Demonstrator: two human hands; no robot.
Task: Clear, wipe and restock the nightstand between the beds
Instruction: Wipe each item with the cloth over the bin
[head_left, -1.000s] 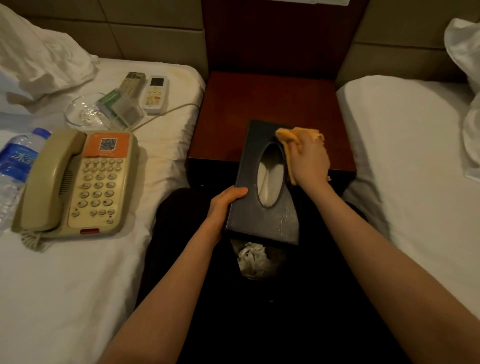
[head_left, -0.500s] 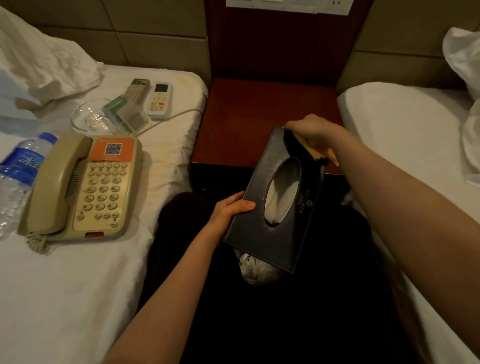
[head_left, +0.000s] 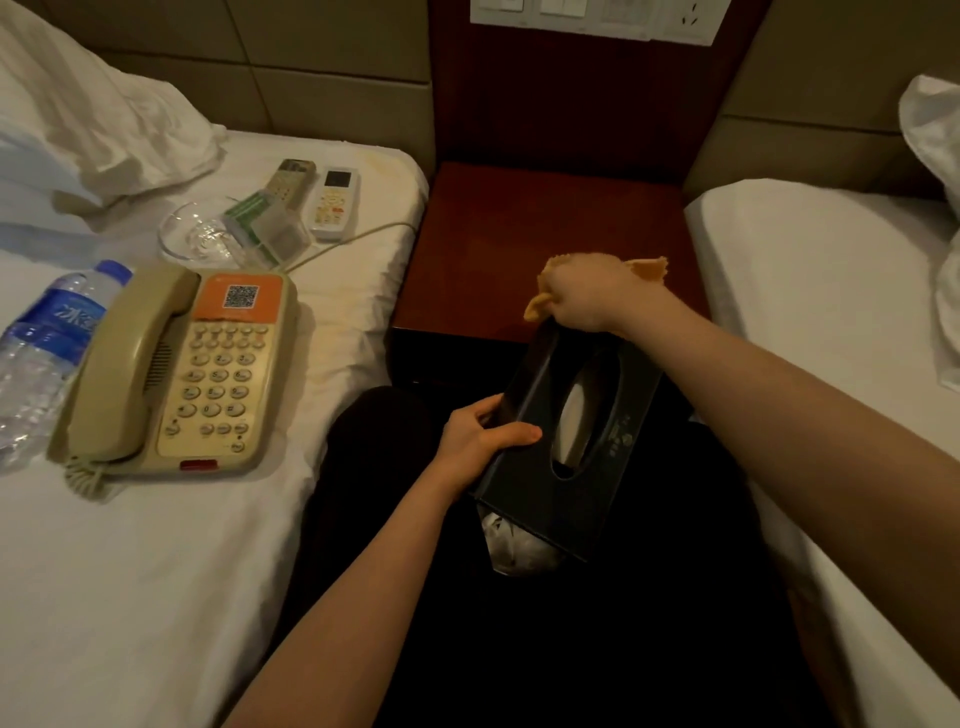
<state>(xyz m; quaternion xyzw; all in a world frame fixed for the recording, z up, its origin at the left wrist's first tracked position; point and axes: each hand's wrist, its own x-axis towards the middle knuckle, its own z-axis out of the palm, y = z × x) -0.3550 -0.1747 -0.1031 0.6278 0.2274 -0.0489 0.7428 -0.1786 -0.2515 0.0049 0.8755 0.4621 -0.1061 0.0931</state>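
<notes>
Right now the black tissue box (head_left: 566, 447) is off the nightstand, held in the air over the dark gap between the two beds, just short of the front edge of the tabletop (head_left: 519, 234). Its long axis runs away from the person. The far end is raised and nearest the tabletop, and the near end dips toward something pale and crumpled (head_left: 514, 545) below, perhaps a bin's contents, though I cannot tell. The face with the oval slot is turned up toward the camera. Of the hands, the left hand (head_left: 478, 436) grips the box's left long edge near the middle, thumb laid across the top face. The right hand (head_left: 592, 299) is closed round a bunched orange cloth (head_left: 649, 267) and sits on the box's far short end, between box and tabletop. The tabletop lies straight ahead along the box's axis, so setting it back looks like a short push forward, carried mostly by the left hand. A telephone (head_left: 182, 374) waits on the left bed (head_left: 156, 571)
</notes>
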